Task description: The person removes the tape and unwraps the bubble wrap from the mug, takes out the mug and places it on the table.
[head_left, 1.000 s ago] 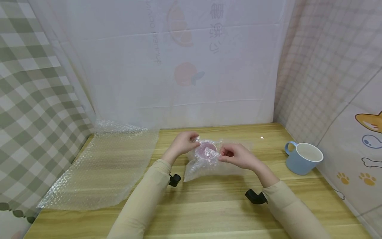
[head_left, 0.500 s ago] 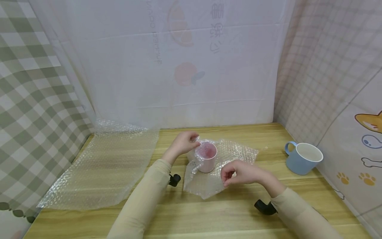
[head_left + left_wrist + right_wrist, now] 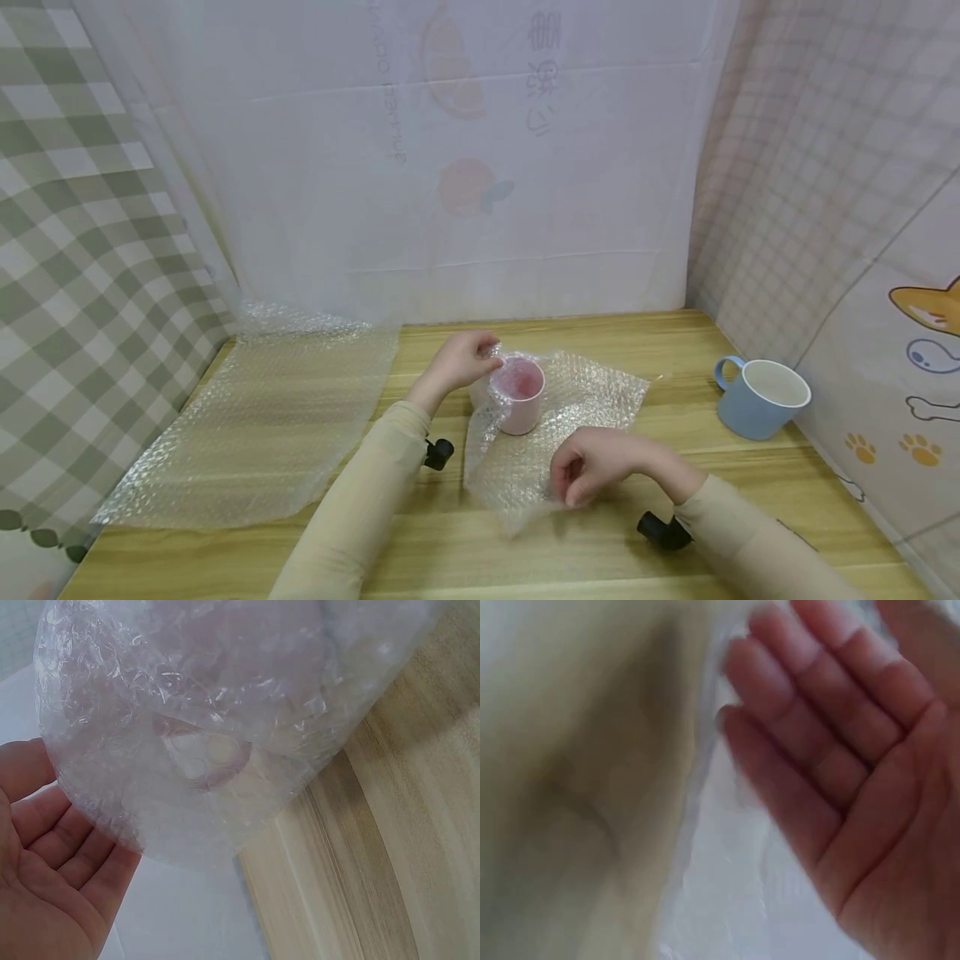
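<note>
- The pink cup (image 3: 521,412) stands on bubble wrap (image 3: 600,396), toward the tabletop's (image 3: 465,575) far edge.
- Our left hand (image 3: 459,362) pinches wrap beside the rim; slipping could free it.
- Our right hand (image 3: 600,462) pinches the near edge; tugging might topple the cup.

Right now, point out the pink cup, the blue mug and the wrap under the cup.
Pink cup (image 3: 525,412): head view, outer wall below the rim.
Blue mug (image 3: 757,413): head view, outer wall.
Wrap (image 3: 573,404): head view, the spread part beside the cup.
</note>
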`<state>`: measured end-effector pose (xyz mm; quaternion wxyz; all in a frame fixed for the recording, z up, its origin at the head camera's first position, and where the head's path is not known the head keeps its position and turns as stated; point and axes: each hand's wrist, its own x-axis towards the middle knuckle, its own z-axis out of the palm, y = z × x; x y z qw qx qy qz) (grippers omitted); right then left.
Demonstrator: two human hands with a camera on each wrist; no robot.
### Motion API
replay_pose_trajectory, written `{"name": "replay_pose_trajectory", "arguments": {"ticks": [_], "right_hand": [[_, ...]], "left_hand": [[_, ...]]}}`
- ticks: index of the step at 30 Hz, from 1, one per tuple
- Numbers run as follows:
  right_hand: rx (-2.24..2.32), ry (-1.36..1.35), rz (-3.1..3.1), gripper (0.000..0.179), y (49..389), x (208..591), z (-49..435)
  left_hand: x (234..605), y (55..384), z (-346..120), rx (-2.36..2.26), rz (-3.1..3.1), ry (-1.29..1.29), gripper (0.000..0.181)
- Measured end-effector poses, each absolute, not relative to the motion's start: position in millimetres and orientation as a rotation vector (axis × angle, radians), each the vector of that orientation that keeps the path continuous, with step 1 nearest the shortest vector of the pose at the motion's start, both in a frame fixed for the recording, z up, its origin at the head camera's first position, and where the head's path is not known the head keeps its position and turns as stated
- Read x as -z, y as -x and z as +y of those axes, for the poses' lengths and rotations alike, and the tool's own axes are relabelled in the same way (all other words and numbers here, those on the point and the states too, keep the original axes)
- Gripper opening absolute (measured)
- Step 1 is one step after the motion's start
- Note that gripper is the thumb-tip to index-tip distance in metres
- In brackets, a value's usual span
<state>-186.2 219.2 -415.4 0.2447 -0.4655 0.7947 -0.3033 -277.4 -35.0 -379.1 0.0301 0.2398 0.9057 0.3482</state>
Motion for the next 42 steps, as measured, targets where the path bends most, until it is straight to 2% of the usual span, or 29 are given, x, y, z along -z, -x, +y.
{"name": "replay_pose_trajectory", "arguments": {"ticks": [5,10,18,27,36,42], "right_hand": [[0.953,1.285,2.381,0.007,206.6,399.1,228.3],[0.941,1.166,2.812,0.007,221.7,386.4,225.8],[0.982,0.908,3.071,0.028,233.4,387.7,208.9],[0.918,0.819,3.138,0.043,241.5,394.0,196.4],[0.937,0.697,3.13,0.043,242.4,397.4,190.9],[0.999,0.603,3.145,0.034,237.9,399.6,190.4]], "left_hand": [[379.3,277.7,-34.6,-1.065,2.805,-0.75,0.04],[380.0,276.8,-35.0,-1.076,2.812,-0.764,0.039],[382.9,277.7,-35.0,-1.089,2.804,-0.757,0.041],[383.3,276.7,-35.1,-1.11,2.801,-0.744,0.041],[382.1,274.9,-34.2,-1.106,2.808,-0.76,0.042],[381.7,274.2,-34.6,-1.109,2.809,-0.75,0.041]]}}
